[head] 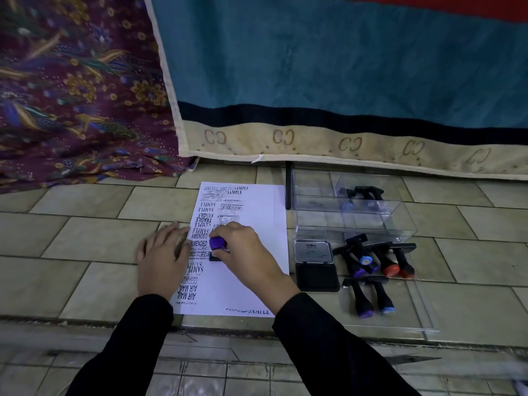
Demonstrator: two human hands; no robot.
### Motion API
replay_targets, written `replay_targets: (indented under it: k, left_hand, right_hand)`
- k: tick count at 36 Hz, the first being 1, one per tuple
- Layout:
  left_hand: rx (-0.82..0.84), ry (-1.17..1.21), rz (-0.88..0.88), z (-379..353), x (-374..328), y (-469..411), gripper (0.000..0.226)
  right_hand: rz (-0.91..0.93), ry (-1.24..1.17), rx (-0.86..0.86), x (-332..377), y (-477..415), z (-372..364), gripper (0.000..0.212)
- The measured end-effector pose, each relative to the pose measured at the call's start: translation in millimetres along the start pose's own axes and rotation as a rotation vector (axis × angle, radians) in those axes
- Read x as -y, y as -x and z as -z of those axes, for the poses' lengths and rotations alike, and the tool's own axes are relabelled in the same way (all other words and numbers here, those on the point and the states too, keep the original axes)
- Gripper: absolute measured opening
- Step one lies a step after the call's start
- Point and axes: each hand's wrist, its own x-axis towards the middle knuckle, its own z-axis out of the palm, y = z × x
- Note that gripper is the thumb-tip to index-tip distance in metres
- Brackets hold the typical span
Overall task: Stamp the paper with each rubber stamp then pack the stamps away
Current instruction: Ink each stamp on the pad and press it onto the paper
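A white paper (257, 224) covered in black stamp prints lies on the tiled floor. My right hand (243, 247) grips a purple-topped rubber stamp (217, 243) and presses its black base onto the sheet near the left middle. My left hand (163, 258) lies flat with fingers spread on the paper's left edge. Right of the sheet sits an open black ink pad (315, 264). Several black-handled stamps (377, 261) with purple, blue and red caps lie beside it on a clear lid. One more stamp (363, 194) lies inside the clear plastic box (320, 221).
A teal blanket with a beige border (343, 81) hangs behind the box and paper. Patterned maroon cloth (71, 95) lies at the back left. A floor ledge (257, 327) runs across just below the paper.
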Motion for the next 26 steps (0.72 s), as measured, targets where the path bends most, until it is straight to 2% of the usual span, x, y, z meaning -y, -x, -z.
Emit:
replay_targets:
  k: [12, 18, 26]
  left_hand:
    - [-0.006, -0.006, 0.003, -2.2, 2.1, -0.3, 0.03]
    - [0.005, -0.008, 0.009, -2.9, 1.7, 0.0, 0.031]
    - [0.007, -0.007, 0.001, -4.0, 3.9, -0.4, 0.031]
  right_hand:
    - [0.024, 0.039, -0.027, -2.1, 2.9, -9.2, 0.027]
    - [-0.039, 0.027, -0.032, -0.1, -9.4, -4.6, 0.026]
    - [0.019, 0.01, -0.048, -3.9, 5.4, -12.3, 0.027]
